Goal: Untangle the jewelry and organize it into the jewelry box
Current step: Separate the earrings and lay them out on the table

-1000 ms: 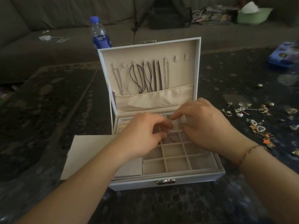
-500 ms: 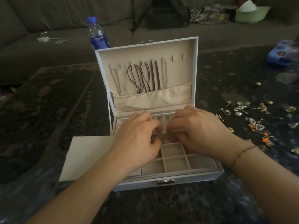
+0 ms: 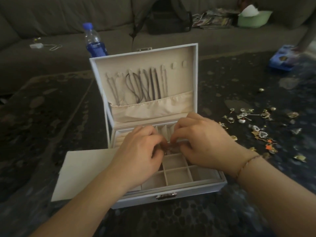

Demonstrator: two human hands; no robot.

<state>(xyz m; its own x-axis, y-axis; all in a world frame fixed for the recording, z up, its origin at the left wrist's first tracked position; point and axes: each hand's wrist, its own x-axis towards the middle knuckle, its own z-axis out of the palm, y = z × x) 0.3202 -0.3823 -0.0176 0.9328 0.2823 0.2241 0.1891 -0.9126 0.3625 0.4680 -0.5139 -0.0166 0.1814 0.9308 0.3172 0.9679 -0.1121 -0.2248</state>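
- Head view: a dark patterned table (image 3: 51, 117) stands before a grey sofa (image 3: 59, 17); on the sofa we see a black bag (image 3: 169, 17) and a green tub (image 3: 253, 17).
- A white jewelry box (image 3: 196, 190) stands open at the centre, its lid (image 3: 145, 53) upright, with dark cords (image 3: 145, 86) hanging inside above a cloth pocket.
- Over the divided tray, our left hand (image 3: 138, 156) and right hand (image 3: 205, 142) meet with fingers curled, pinching one small, blurred jewelry piece (image 3: 171, 148) between the fingertips, just above the compartments.
- Loose jewelry (image 3: 256, 130) lies scattered on the table to the right of the box, well apart from the hands.
- A blue-capped bottle (image 3: 94, 41) rises behind the lid; a pale card (image 3: 82, 168) lies left of the box.
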